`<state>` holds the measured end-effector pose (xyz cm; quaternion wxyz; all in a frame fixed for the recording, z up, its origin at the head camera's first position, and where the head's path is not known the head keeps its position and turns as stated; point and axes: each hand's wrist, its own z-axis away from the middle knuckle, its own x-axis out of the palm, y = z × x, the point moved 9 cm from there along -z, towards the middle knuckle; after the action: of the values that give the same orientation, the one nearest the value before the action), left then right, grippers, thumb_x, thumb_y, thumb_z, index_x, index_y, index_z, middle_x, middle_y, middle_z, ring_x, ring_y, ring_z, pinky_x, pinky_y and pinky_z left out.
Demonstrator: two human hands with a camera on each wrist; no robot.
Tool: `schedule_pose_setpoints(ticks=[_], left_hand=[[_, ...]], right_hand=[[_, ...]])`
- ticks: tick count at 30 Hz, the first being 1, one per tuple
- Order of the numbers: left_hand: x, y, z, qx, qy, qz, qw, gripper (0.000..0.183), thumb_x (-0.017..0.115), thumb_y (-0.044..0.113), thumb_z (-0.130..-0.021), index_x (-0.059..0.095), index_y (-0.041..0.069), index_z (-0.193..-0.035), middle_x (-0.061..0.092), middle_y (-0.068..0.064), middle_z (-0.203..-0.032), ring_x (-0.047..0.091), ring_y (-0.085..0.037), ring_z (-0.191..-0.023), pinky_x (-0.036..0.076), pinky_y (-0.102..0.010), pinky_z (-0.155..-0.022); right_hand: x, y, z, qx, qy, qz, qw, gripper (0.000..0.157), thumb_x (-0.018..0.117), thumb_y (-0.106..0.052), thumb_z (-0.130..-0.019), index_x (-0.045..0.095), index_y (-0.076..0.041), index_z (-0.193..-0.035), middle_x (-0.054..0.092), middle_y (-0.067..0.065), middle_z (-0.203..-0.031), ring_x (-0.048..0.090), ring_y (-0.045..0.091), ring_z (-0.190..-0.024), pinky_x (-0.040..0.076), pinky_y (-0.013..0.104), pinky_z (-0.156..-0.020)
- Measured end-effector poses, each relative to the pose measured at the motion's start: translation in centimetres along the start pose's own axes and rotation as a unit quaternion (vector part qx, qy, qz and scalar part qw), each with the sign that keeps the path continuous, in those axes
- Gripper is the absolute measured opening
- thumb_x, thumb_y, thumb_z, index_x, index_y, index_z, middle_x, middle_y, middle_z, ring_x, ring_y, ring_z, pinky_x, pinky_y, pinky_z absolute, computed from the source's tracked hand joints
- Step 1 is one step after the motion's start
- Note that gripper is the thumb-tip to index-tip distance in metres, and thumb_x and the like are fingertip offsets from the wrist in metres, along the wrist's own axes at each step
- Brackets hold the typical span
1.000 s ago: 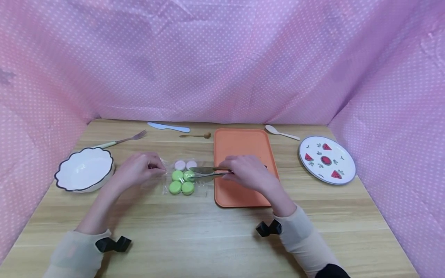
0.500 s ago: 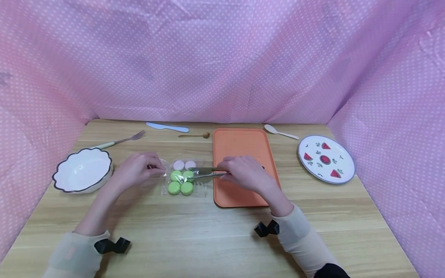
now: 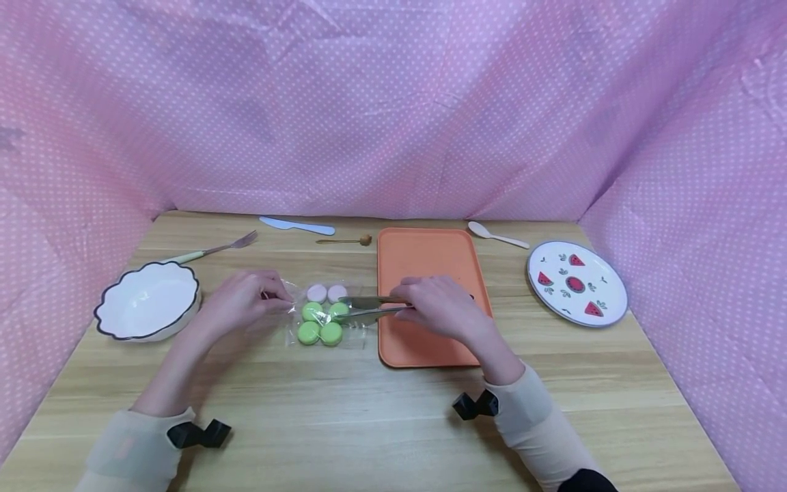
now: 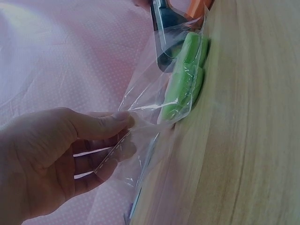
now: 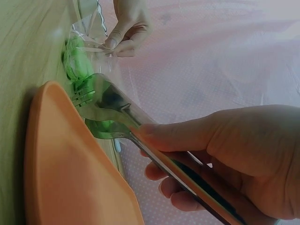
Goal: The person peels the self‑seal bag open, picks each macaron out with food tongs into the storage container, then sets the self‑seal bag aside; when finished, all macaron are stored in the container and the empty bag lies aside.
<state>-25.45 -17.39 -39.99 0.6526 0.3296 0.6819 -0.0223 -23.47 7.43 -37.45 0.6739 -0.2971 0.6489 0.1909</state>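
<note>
My left hand (image 3: 242, 301) pinches the edge of a clear plastic bag (image 4: 145, 89) between thumb and fingers. Inside it, in the head view, lie pale pink macarons (image 3: 317, 293) at the far side and several green macarons (image 3: 331, 333) nearer. My right hand (image 3: 439, 307) grips metal tongs (image 5: 168, 171), thumb on one arm and fingers under the other. One tong end has fork tines. The tong ends reach the bag's right side, around or against a green macaron (image 3: 338, 311); contact is hard to tell through the plastic.
An orange tray (image 3: 430, 249) lies under my right hand. At left stand a scalloped white bowl (image 3: 147, 297) and a fork (image 3: 209, 251). A light blue knife (image 3: 298, 225), small gold spoon (image 3: 341, 240) and cream spoon (image 3: 501, 236) lie behind. A watermelon-patterned plate (image 3: 578, 283) sits at right.
The tong ends and the green macaron by them have shifted slightly right, widening the gap to the macaron beside it. My left hand keeps its pinch on the bag.
</note>
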Motion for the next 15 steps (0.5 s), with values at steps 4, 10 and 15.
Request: schedule_pose_setpoints(ticks=[4, 10, 15], left_hand=[[0.02, 0.02, -0.01, 0.001, 0.000, -0.001, 1.0000, 0.004, 0.072, 0.028, -0.082, 0.075, 0.026, -0.080, 0.067, 0.015, -0.082, 0.062, -0.006, -0.079, 0.047, -0.031, -0.072], [0.02, -0.03, -0.01, 0.001, 0.001, 0.000, 1.0000, 0.004, 0.072, 0.028, -0.083, 0.075, 0.025, -0.081, 0.067, 0.014, -0.083, 0.062, -0.006, -0.079, 0.048, -0.032, -0.073], [0.05, -0.04, 0.00, 0.004, 0.002, -0.001, 1.0000, 0.004, 0.072, 0.027, -0.083, 0.074, 0.026, -0.080, 0.067, 0.015, -0.082, 0.062, -0.006, -0.079, 0.047, -0.032, -0.072]], right_hand=[[0.05, -0.04, -0.04, -0.003, 0.001, 0.004, 1.000, 0.009, 0.069, -0.035, -0.085, 0.067, -0.030, -0.091, 0.049, -0.018, -0.073, 0.045, 0.005, -0.057, 0.036, 0.023, -0.048], [0.17, -0.06, -0.09, -0.001, -0.001, 0.008, 1.000, 0.008, 0.069, -0.036, -0.085, 0.066, -0.031, -0.090, 0.049, -0.017, -0.072, 0.043, 0.005, -0.055, 0.035, 0.023, -0.047], [0.12, -0.02, -0.03, -0.002, 0.000, 0.001, 1.000, 0.007, 0.069, -0.036, -0.085, 0.066, -0.031, -0.090, 0.050, -0.017, -0.073, 0.044, 0.006, -0.056, 0.035, 0.023, -0.047]])
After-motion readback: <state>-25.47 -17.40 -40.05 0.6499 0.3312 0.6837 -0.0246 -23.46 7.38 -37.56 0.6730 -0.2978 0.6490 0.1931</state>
